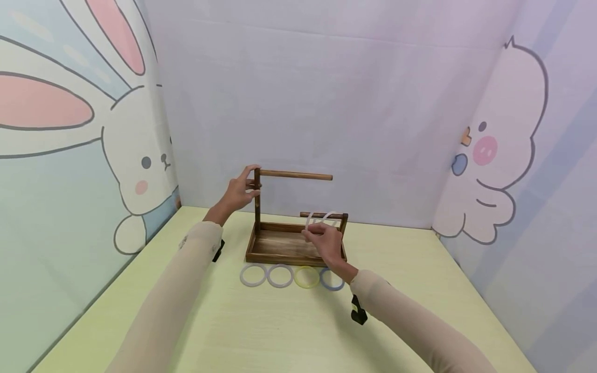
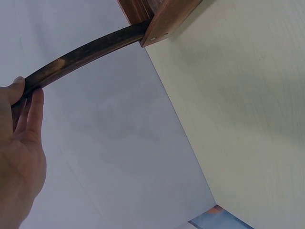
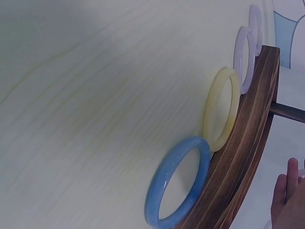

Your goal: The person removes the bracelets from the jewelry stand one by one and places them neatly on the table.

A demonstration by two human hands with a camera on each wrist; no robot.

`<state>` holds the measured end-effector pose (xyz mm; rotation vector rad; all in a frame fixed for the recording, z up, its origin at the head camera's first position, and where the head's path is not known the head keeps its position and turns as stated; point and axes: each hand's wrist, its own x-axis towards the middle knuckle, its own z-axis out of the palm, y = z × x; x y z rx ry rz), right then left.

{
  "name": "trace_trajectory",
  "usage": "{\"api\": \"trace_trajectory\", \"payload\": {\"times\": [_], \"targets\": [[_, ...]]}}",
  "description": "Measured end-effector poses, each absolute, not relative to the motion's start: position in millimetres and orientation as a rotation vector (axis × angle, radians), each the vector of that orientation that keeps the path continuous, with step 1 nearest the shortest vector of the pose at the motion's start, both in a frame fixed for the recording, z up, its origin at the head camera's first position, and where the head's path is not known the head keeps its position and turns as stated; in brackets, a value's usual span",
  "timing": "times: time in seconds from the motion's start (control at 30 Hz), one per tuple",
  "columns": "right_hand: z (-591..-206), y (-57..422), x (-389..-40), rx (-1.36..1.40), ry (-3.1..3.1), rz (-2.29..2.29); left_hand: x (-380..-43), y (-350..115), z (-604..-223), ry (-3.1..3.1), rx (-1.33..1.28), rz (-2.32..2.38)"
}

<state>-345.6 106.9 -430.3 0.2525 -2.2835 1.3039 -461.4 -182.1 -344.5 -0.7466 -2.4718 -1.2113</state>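
My left hand (image 1: 239, 192) grips the top of the tall post (image 1: 257, 210) of a dark wooden bangle stand. In the left wrist view, thumb and fingers are on opposite sides of that post (image 2: 86, 53). My right hand (image 1: 328, 242) pinches a whitish bangle (image 1: 308, 221) at the stand's short lower bar (image 1: 318, 214). Another whitish bangle (image 1: 329, 214) is on this bar, closer to its post. The long upper bar (image 1: 296, 175) is bare. In the right wrist view only the fingers (image 3: 279, 191) of my right hand show, at the lower right edge.
Along the front of the stand's tray (image 1: 280, 258) lie a blue bangle (image 3: 157, 202), a yellow bangle (image 3: 208, 117) and two pale lilac bangles (image 3: 237, 59). The pale yellow table (image 1: 280, 331) meets cloth walls (image 1: 298, 103) at the back and sides.
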Motion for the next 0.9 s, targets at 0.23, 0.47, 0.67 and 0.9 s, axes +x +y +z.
{"api": "trace_trajectory", "payload": {"times": [0.23,0.47,0.67,0.9], "targets": [[-431.7,107.3,-344.4,0.283,-2.216,1.474,-460.7,-181.0,-343.3,-2.476,-0.749,-1.202],[-433.6,107.3,-342.4,0.293,-2.171,1.593,-462.6,-181.1,-346.2,-2.472,-0.749,-1.186],[-432.1,105.4,-341.1,0.260,-2.129,1.661,-464.5,-181.0,-348.2,-2.478,-0.728,-1.192],[-428.6,103.8,-341.2,0.211,-2.089,1.696,-464.0,-180.3,-347.6,-2.470,-0.733,-1.203]]}}
